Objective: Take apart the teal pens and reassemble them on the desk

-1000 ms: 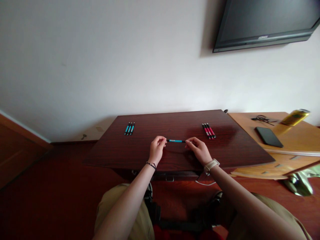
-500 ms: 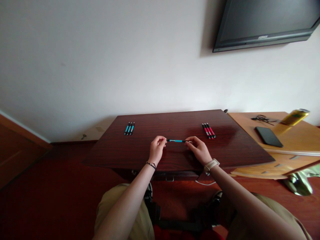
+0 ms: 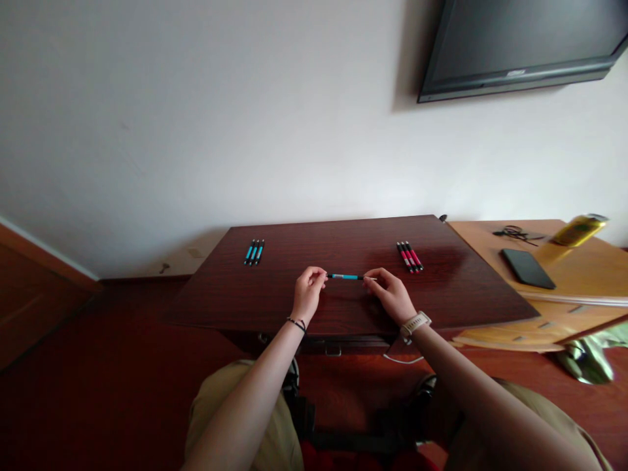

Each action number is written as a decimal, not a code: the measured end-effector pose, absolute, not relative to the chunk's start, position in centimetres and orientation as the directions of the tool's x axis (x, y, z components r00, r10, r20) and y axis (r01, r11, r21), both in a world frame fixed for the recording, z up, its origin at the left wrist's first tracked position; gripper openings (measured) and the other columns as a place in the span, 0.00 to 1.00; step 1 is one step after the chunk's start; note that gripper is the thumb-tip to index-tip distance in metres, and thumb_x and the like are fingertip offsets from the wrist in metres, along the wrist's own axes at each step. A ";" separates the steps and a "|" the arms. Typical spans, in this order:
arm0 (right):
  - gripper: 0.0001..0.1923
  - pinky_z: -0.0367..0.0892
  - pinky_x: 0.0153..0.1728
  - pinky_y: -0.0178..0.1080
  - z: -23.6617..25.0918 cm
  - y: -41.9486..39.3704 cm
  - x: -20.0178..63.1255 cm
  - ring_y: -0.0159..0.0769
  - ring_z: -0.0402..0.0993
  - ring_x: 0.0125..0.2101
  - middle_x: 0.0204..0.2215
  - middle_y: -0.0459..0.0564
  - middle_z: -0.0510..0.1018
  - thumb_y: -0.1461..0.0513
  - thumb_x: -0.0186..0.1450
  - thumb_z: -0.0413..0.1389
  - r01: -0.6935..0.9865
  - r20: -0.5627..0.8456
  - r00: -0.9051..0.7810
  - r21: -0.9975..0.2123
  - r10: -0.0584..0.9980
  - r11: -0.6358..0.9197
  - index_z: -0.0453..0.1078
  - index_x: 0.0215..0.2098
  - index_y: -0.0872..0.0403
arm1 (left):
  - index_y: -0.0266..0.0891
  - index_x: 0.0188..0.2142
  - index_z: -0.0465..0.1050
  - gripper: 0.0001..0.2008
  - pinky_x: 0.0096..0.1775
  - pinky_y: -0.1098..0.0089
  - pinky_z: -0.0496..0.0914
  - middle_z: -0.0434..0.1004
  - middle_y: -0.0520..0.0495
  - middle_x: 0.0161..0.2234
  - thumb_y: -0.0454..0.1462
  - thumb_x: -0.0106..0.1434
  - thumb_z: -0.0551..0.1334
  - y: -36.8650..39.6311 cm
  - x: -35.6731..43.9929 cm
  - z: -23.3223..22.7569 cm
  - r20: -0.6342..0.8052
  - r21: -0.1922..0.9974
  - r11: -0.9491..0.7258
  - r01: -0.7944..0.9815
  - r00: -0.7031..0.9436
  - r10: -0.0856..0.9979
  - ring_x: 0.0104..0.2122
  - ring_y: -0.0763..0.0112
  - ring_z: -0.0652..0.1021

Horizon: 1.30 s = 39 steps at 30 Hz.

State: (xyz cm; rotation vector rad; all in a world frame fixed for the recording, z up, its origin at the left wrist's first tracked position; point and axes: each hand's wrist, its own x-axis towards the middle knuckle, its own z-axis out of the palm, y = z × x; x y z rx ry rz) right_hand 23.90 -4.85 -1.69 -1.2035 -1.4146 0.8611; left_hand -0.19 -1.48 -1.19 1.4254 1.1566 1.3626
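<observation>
Blue pen (image 3: 345, 277) held level just above the dark tabletop (image 3: 343, 307), near centre: left hand (image 3: 307, 292) pinching one end, right hand (image 3: 391, 292) pinching the other. Risk: fingertip grips slipping, dropping the pen, perhaps rolling off the near edge.

No readable text anywhere.
The television (image 3: 520, 46) has a small pale logo on its lower frame, too blurred to read; pens (image 3: 254, 252) show no lettering.
</observation>
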 end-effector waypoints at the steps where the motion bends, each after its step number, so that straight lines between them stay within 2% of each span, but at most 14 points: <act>1: 0.21 0.69 0.34 0.40 -1.7 -4.9 23.9 0.40 0.76 0.31 0.33 0.50 0.82 0.42 0.66 0.62 0.214 0.254 0.045 -0.947 0.966 0.239 0.75 0.42 0.50 | 0.40 0.38 0.76 0.12 0.35 0.68 0.73 0.81 0.44 0.36 0.47 0.64 0.66 -1.5 -0.2 -1.2 0.231 0.971 -0.230 0.072 -0.011 0.973 0.35 0.65 0.81; 9: 0.22 0.67 0.33 0.40 -1.5 -5.0 23.9 0.40 0.74 0.29 0.28 0.49 0.80 0.42 0.69 0.58 0.226 0.229 0.044 -0.950 0.972 0.214 0.75 0.36 0.50 | 0.40 0.37 0.76 0.12 0.36 0.68 0.74 0.81 0.44 0.35 0.46 0.65 0.66 -1.5 -0.2 -1.1 0.246 0.966 -0.244 0.085 -0.008 0.969 0.35 0.65 0.80; 17: 0.20 0.68 0.34 0.41 -1.6 -4.9 23.9 0.41 0.75 0.31 0.34 0.50 0.82 0.43 0.67 0.62 0.220 0.258 0.040 -0.945 0.965 0.244 0.76 0.43 0.50 | 0.40 0.38 0.76 0.12 0.36 0.67 0.74 0.81 0.44 0.35 0.46 0.65 0.66 -1.5 -0.3 -1.3 0.248 0.966 -0.247 0.079 -0.006 0.969 0.35 0.65 0.81; 23: 0.23 0.66 0.33 0.40 -1.6 -4.9 23.8 0.40 0.73 0.29 0.27 0.49 0.80 0.41 0.70 0.58 0.246 0.230 0.038 -0.945 0.972 0.214 0.74 0.34 0.51 | 0.39 0.37 0.76 0.12 0.36 0.68 0.74 0.81 0.45 0.35 0.46 0.65 0.66 -1.5 -0.4 -1.3 0.251 0.964 -0.250 0.089 -0.006 0.968 0.35 0.66 0.80; 30: 0.20 0.69 0.35 0.40 -1.9 -4.8 23.9 0.39 0.76 0.32 0.37 0.50 0.83 0.44 0.66 0.63 0.223 0.274 0.047 -0.940 0.961 0.257 0.76 0.43 0.51 | 0.39 0.38 0.76 0.11 0.35 0.69 0.73 0.80 0.45 0.35 0.45 0.65 0.65 -1.5 -0.3 -1.3 0.244 0.967 -0.243 0.074 -0.004 0.970 0.34 0.66 0.80; 36: 0.21 0.66 0.32 0.39 -1.8 -4.8 23.9 0.40 0.74 0.29 0.28 0.49 0.81 0.42 0.69 0.59 0.258 0.229 0.039 -0.943 0.973 0.211 0.76 0.37 0.51 | 0.39 0.38 0.76 0.11 0.35 0.69 0.72 0.80 0.45 0.34 0.45 0.65 0.65 -1.3 -0.5 -1.5 0.260 0.961 -0.258 0.096 -0.006 0.966 0.33 0.67 0.79; 39: 0.22 0.66 0.32 0.39 -1.9 -4.7 23.9 0.39 0.73 0.29 0.28 0.49 0.81 0.42 0.69 0.59 0.263 0.241 0.045 -0.939 0.969 0.221 0.76 0.37 0.51 | 0.39 0.38 0.76 0.12 0.35 0.69 0.72 0.80 0.45 0.34 0.45 0.65 0.66 -1.4 -0.5 -1.5 0.254 0.963 -0.253 0.093 -0.003 0.967 0.33 0.67 0.79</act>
